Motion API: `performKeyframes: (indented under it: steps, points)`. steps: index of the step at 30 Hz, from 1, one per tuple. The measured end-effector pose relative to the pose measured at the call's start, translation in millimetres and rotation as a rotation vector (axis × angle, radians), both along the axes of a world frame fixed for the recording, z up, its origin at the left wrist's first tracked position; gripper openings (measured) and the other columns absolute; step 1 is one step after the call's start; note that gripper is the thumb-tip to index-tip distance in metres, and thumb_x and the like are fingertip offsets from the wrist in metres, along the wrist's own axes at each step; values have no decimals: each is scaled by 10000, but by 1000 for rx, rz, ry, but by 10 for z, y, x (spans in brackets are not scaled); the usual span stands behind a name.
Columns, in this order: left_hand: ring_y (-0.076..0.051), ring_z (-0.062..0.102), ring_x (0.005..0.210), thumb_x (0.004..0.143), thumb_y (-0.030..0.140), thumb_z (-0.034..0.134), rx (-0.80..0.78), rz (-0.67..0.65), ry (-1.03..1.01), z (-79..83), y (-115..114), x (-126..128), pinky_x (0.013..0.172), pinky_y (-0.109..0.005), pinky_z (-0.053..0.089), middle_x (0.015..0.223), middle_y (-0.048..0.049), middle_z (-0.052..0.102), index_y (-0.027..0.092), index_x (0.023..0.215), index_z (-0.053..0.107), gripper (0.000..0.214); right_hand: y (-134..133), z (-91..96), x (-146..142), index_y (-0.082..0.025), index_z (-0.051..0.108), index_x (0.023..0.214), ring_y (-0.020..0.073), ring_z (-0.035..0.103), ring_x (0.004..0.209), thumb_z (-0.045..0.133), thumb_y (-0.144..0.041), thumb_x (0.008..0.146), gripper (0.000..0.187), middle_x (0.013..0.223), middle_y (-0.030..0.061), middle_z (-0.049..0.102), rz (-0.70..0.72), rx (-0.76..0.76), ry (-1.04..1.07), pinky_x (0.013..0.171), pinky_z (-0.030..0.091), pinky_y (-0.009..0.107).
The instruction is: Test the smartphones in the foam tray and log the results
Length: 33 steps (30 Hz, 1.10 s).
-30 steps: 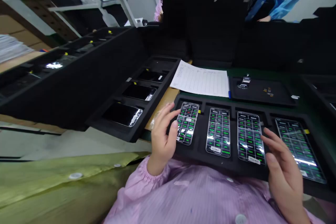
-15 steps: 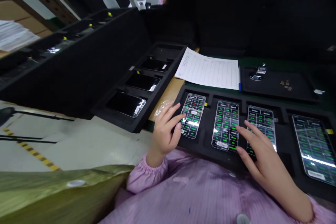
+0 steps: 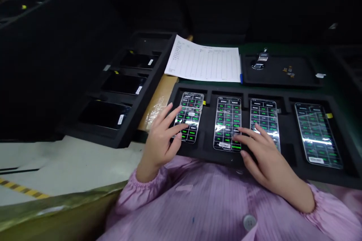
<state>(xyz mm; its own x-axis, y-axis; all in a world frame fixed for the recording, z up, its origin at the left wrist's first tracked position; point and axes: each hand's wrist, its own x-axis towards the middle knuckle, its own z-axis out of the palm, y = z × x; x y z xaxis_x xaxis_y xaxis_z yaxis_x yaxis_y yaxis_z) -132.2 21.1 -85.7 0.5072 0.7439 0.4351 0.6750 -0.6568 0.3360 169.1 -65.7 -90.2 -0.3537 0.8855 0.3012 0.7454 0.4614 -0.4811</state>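
Several smartphones lie in a row in a black foam tray, their lit screens filled with grids of mostly green text. My left hand is open, fingers spread, over the left edge of the leftmost phone. My right hand, open too, has its fingertips at the right edge of the second phone. Its upper fingers overlap the third phone. I cannot tell whether the fingertips touch the glass. The rightmost phone, dimmer than the others, lies apart from both hands.
To the left, another black tray holds dark-screened phones. Behind the row lie a printed form, a blue pen and a shallow black tray with a tally counter and small parts. A tall black partition stands left.
The view has swung to the right and downward, shifting the trays left and up in the picture. My right hand's fingertips have come onto the second phone's lower right; my left hand stays at the leftmost phone.
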Motion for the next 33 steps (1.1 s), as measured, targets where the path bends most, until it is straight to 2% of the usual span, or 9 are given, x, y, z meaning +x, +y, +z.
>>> performKeyframes:
  steps: [6,10,13,16,18,22,26,31,33]
  points:
    - [-400,115,1554,969,294,447,-114,127,118,-54,42,34,1184,-687,250,1679,-110,216,230,1431,526,474,32,12,-52,-193,371,1500,316,335,1483,402,-253,1008,498,1453,137,533,-208,-11,-8,1212,235,653]
    - [-391,60,1560,990,302,448,-123,121,76,-64,48,12,1201,-681,215,1696,-107,148,271,1547,343,568,-80,60,153,-230,462,1446,311,415,1437,421,-227,995,453,1413,114,571,-373,76,41,1216,239,628]
    - [-384,82,1560,983,280,461,-111,92,32,-43,46,-7,1215,-662,220,1697,-80,160,285,1530,375,554,-209,70,381,-243,591,1284,286,552,1319,442,-197,982,340,1218,75,689,-399,110,16,1214,268,597]
    - [-357,185,1549,965,238,470,-84,56,-21,-26,33,-11,1229,-610,262,1674,-54,253,290,1476,461,514,-286,36,513,-245,639,1174,257,633,1208,440,-185,976,287,1133,49,720,-319,76,-53,1206,292,575]
    - [-338,311,1510,954,221,473,-56,40,-64,-26,20,-10,1221,-575,312,1629,-42,362,299,1434,513,488,-284,5,525,-237,614,1237,269,597,1262,415,-200,988,321,1200,60,704,-332,27,-94,1207,272,600]
    - [-331,440,1436,926,211,497,12,5,-111,-29,1,6,1202,-550,357,1549,-21,487,315,1377,571,469,-246,-20,498,-198,433,1468,325,359,1470,382,-275,1016,461,1425,124,572,-530,11,-129,1205,185,674]
    - [-350,433,1436,906,211,492,15,-143,-79,23,-32,139,1163,-577,390,1568,-47,459,285,1347,586,456,-332,13,580,-195,407,1501,305,335,1486,404,-277,1018,490,1447,138,550,-645,125,-52,1224,188,635]
    - [-376,300,1508,904,254,487,-80,-413,95,87,-82,546,1143,-606,393,1602,-140,384,199,1240,654,379,-529,32,762,-189,513,1443,289,483,1393,440,-246,1017,436,1270,111,686,-755,288,75,1205,288,603]
    - [-375,239,1531,926,250,460,-124,-419,168,76,-73,704,1170,-631,342,1627,-146,335,195,1269,645,393,-591,26,835,-200,558,1408,278,582,1290,437,-250,1019,411,1193,87,724,-778,322,85,1192,317,602]
